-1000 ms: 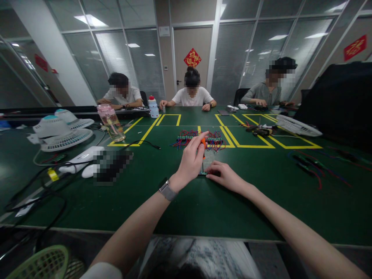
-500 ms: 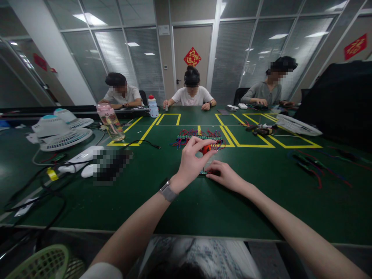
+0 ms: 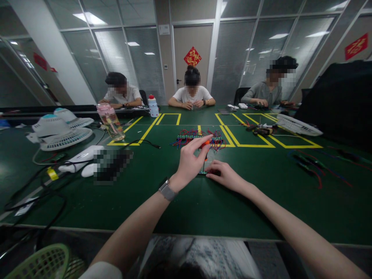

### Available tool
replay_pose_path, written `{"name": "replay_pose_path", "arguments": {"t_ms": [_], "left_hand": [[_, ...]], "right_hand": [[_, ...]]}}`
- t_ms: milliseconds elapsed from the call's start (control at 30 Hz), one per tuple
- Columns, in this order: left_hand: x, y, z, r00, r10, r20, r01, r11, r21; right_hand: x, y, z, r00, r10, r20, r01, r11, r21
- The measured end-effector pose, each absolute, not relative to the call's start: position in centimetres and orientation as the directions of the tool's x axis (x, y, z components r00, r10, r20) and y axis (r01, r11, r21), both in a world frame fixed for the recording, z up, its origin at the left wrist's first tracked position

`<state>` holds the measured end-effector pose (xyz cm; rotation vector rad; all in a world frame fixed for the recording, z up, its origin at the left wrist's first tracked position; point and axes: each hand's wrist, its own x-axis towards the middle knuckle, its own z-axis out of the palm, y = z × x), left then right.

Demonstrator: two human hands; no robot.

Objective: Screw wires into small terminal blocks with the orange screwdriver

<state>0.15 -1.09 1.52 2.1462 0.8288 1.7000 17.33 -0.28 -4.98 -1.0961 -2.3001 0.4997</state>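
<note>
My left hand is closed round the orange and black handle of a screwdriver, which stands upright with its thin shaft pointing down. Its tip meets a small green circuit board lying on the green table. At the board's right end, my right hand pinches its edge and keeps it against the table. Just beyond my hands lies a row of green circuit boards with red and blue wires, partly hidden by my left hand.
Left of me are a white fan, a pink-lidded bottle and black cables. Wired boards lie at the right, with pliers farther back. Several people sit across the table; yellow tape marks its surface.
My left fingers have shifted on the screwdriver handle, and more of its shaft shows. My right hand stays put. The person opposite has brought both hands together.
</note>
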Motion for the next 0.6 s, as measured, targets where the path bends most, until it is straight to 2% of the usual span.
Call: {"name": "replay_pose_path", "arguments": {"t_ms": [367,500,600], "left_hand": [[0.2,-0.8,1.2,0.155,0.615,0.773,0.278,-0.778,0.563],[0.3,-0.8,0.7,0.259,0.619,0.742,0.315,-0.78,0.541],[0.6,-1.2,0.2,0.379,0.614,0.692,0.393,-0.784,0.48]], "right_hand": [[17.3,-0.3,-4.9,-0.522,0.797,0.303,0.602,0.596,-0.531],[17.4,-0.3,-5.1,-0.531,0.788,0.311,0.598,0.609,-0.521],[17.4,-0.2,-5.3,-0.541,0.773,0.33,0.583,0.628,-0.516]]}}
